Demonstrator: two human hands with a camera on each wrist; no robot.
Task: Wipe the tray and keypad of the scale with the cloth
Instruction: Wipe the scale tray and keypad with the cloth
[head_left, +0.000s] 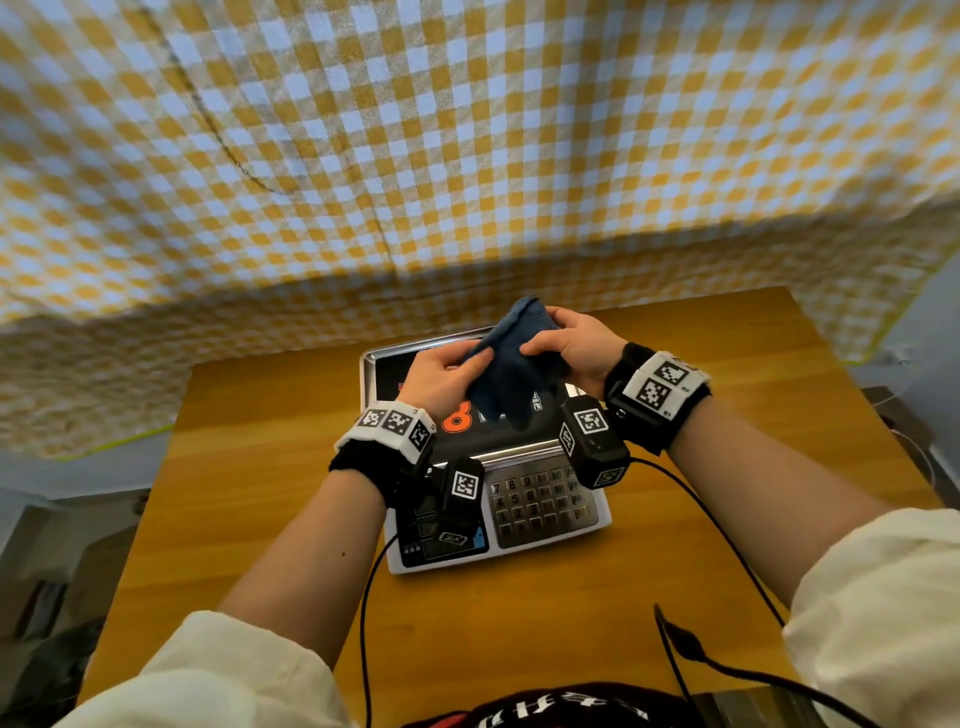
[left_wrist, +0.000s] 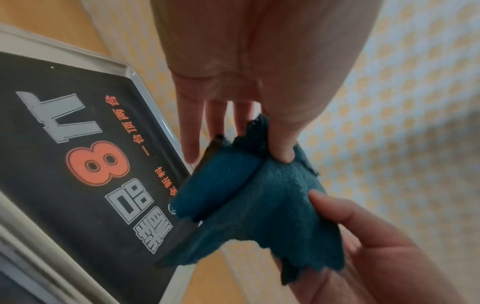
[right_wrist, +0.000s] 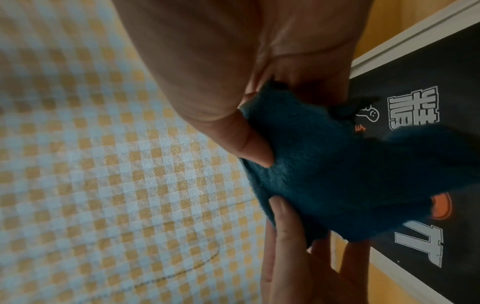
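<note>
- Wooden table (head_left: 260, 493): carries the scale (head_left: 592, 525); checked yellow-and-white fabric (head_left: 467, 130) hangs behind it.
- Left hand (head_left: 441, 376): raised above the tray (head_left: 370, 358). Thumb (left_wrist: 281, 142) presses one edge of the cloth (head_left: 511, 364) against the index finger, pinching it. The remaining fingers (left_wrist: 188, 131) extend nearly straight and slightly apart, left of the pinch, clear of the cloth.
- Cloth: dark blue-green, fleecy, bunched and partly folded, held in the air between both hands. Its lower corners hang below the fingertips, over the black printed surface of the tray. Whether the lowest corner touches the tray cannot be told.
- Right hand (head_left: 574, 343): grips the opposite side of the cloth. Thumb (right_wrist: 252, 144) bears on the near face; the fingers (head_left: 563, 314) curl over the top edge and close on the far face.
- Tray: metal rim with a black sheet bearing an orange "8" (left_wrist: 97, 162) and grey characters; lies directly beneath both sets of fingers.
- Keypad (head_left: 540, 501): grey keys on the front panel, nearer the person than the fingers, between the two wrist cameras, uncovered and untouched.
- Display panel (head_left: 415, 545): left of the keypad, partly hidden by the left wrist camera.
</note>
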